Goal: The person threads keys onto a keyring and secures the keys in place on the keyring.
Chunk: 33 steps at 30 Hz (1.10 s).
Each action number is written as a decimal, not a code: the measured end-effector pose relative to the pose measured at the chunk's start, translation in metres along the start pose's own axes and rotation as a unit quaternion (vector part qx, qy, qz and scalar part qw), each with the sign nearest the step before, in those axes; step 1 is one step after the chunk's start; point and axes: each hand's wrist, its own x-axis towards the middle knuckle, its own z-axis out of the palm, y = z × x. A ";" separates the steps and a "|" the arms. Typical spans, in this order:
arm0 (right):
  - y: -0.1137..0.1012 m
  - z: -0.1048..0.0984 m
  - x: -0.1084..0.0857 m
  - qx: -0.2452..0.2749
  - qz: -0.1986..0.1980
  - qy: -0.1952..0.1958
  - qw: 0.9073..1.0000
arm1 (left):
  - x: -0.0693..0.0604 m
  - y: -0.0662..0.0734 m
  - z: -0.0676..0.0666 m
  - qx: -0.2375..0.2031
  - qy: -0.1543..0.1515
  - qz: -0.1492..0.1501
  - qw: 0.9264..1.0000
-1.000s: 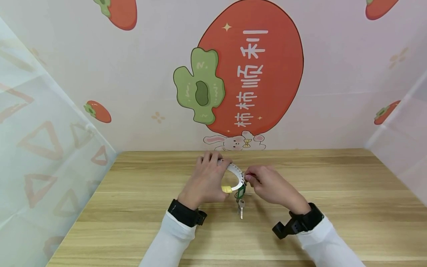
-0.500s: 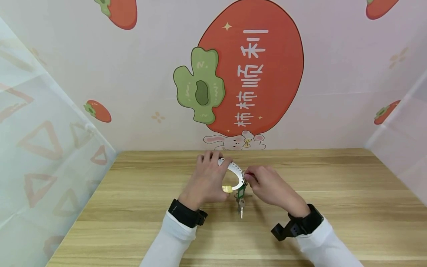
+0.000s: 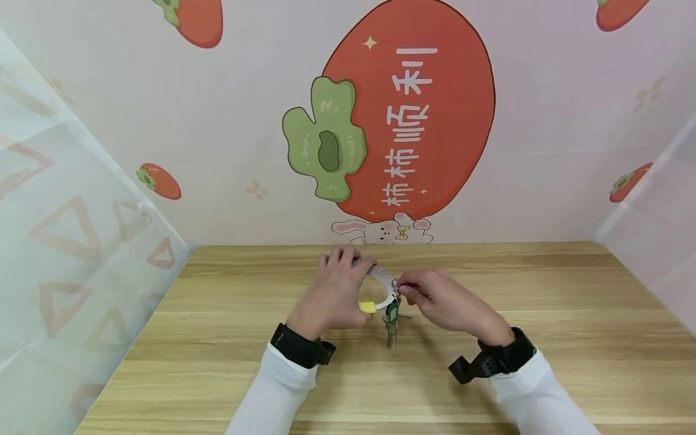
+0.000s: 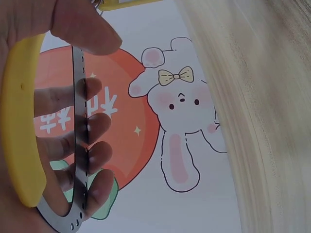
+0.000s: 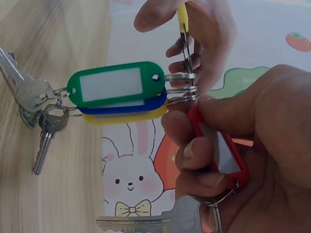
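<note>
My left hand (image 3: 328, 296) grips a flat metal key ring hoop (image 3: 386, 283), its band pierced with small holes. The yellow grip (image 4: 22, 131) of the hoop lies against the palm in the left wrist view, with the fingertips reaching past the metal band. Green (image 5: 111, 85), blue (image 5: 158, 103) and yellow (image 5: 124, 118) key tags hang from the hoop on small split rings, with keys (image 5: 46, 133) at their far ends. My right hand (image 3: 451, 305) pinches a red key tag (image 5: 238, 160) near the hoop. A key (image 5: 158, 223) dangles from the red tag. Fingers hide where its ring meets the hoop.
Both hands work above a wooden table (image 3: 244, 374). Behind it stands a white backdrop (image 3: 228, 121) printed with persimmons and a rabbit. A side sheet (image 3: 81, 254) borders the table on the left, and another rises on the right.
The left hand and hoop have shifted slightly left, and the hoop has tilted a little. The right wrist has moved slightly right and up. Hanging keys have swung; both hands keep their hold.
</note>
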 end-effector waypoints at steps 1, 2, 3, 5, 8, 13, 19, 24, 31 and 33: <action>0.000 -0.001 0.000 0.001 -0.002 -0.002 1.000 | 0.000 0.000 0.000 -0.006 0.000 0.001 1.000; 0.001 -0.001 0.000 0.001 -0.004 -0.002 1.000 | 0.000 -0.001 0.000 -0.012 0.000 0.002 1.000; 0.001 -0.002 -0.001 0.000 -0.005 -0.002 1.000 | 0.000 -0.001 0.000 -0.019 0.000 0.003 1.000; 0.001 -0.002 -0.001 -0.004 -0.007 -0.002 1.000 | 0.000 -0.002 0.001 -0.026 -0.003 0.006 1.000; 0.001 -0.002 -0.002 -0.027 -0.016 0.006 0.999 | 0.001 -0.001 0.003 -0.030 -0.007 0.011 0.999; -0.001 0.000 -0.004 -0.108 -0.048 0.026 0.993 | 0.001 0.002 0.005 -0.024 -0.013 0.016 1.000; -0.002 0.002 -0.005 -0.159 -0.070 0.030 0.984 | 0.000 0.003 0.006 -0.015 -0.012 0.022 1.000; -0.003 0.003 -0.004 -0.157 -0.066 0.033 0.985 | 0.000 0.003 0.005 -0.011 -0.010 0.023 1.000; -0.005 0.003 -0.002 -0.107 -0.024 0.033 0.993 | 0.000 0.002 0.005 -0.009 -0.008 0.019 1.000; -0.006 0.002 -0.002 -0.095 -0.009 0.032 0.995 | 0.001 0.003 0.005 -0.007 -0.004 0.020 1.000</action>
